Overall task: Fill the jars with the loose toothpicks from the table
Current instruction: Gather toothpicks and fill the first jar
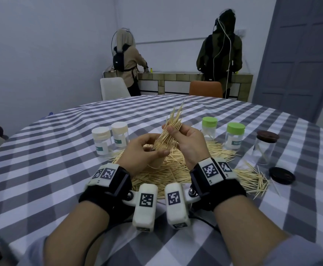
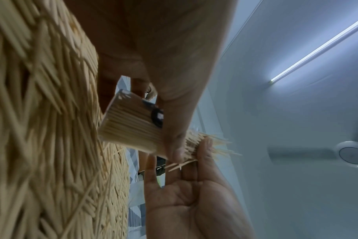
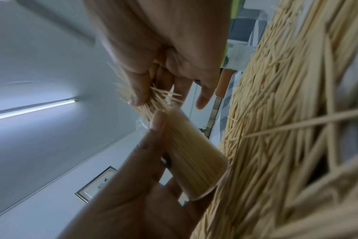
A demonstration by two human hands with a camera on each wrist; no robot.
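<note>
Above a checkered desk point(image 1: 41, 169) heaped with loose toothpicks point(image 1: 166, 169), the left hand point(image 1: 137, 156) grips a tilted, toothpick-packed clear jar point(image 2: 131, 126) while the right hand point(image 1: 187, 143) fingers pinch a splayed toothpick bundle point(image 1: 173, 123) at its mouth.

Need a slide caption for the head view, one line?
Left hand holds a clear jar packed with toothpicks while the right hand pinches the bundle sticking out, above the loose pile.
</note>
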